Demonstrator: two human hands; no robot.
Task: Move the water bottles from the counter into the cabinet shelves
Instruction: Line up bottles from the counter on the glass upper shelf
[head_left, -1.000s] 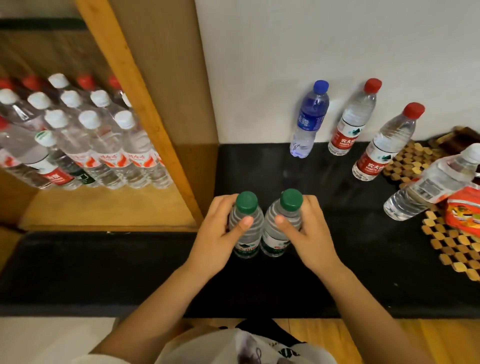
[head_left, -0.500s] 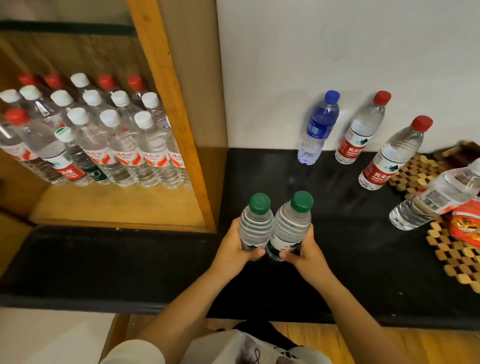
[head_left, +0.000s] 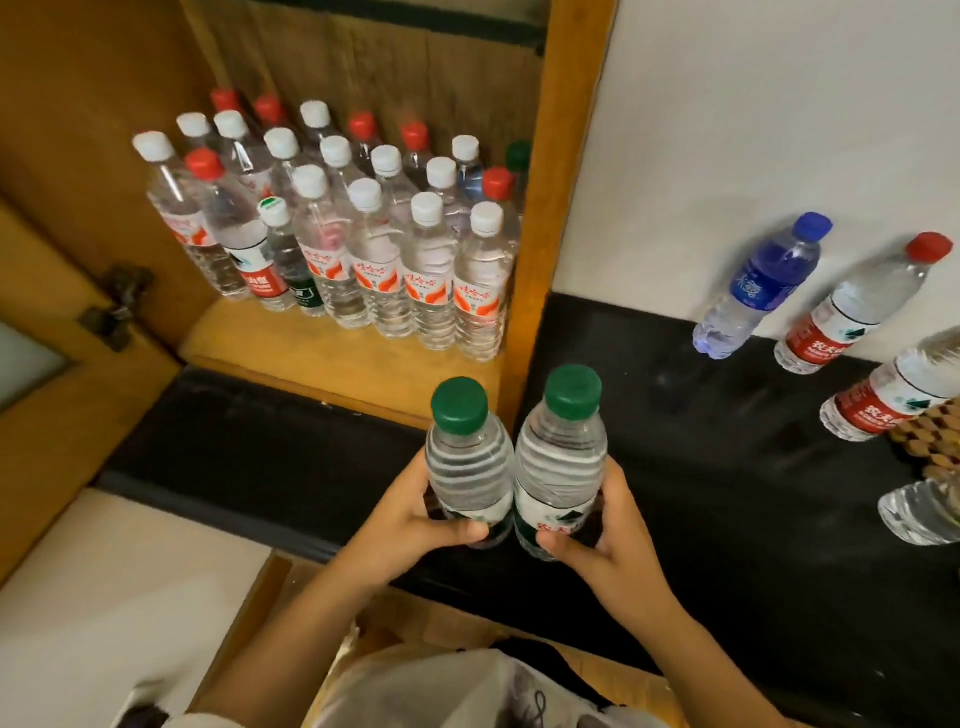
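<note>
Rear rows of shelf bottles (head_left: 332, 171) hidden bar caps, cabinet post (head_left: 540, 218) covers most of a green-capped bottle (head_left: 518, 156), right frame edge crops two counter bottles (head_left: 924, 512) and what's probably a woven mat (head_left: 930, 431).

White wall (head_left: 753, 130) stood behind the scene. Metal hinge (head_left: 117, 306) sat on wooden door (head_left: 62, 156) at left. Woven wood mat (head_left: 930, 441) lay at right edge, partly cut off.

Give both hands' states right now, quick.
Left hand: closed on the left green-capped clear plastic bottle.
Right hand: closed on the right green-capped clear plastic bottle.
</note>
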